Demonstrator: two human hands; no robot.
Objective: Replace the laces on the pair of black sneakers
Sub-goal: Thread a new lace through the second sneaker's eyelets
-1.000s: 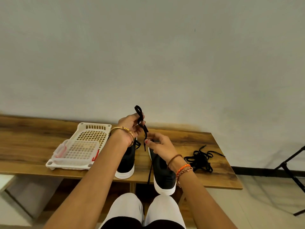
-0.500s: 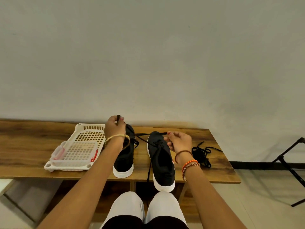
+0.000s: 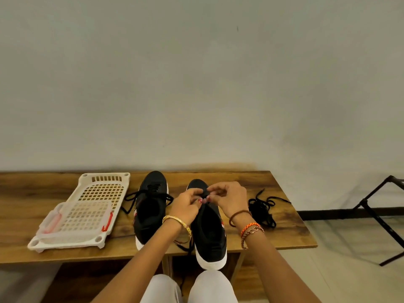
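Both hands have come down from an outward pull: left hand [image 3: 188, 204] and right hand [image 3: 227, 199] pinch the lace [image 3: 204, 196] over the right sneaker [image 3: 209, 232], likely knotting.

— Can you see what your fingers pinch over the right sneaker [image 3: 208, 228]?
— No; your left hand [image 3: 185, 207] and right hand [image 3: 227, 200] cover its eyelets, so I cannot tell.
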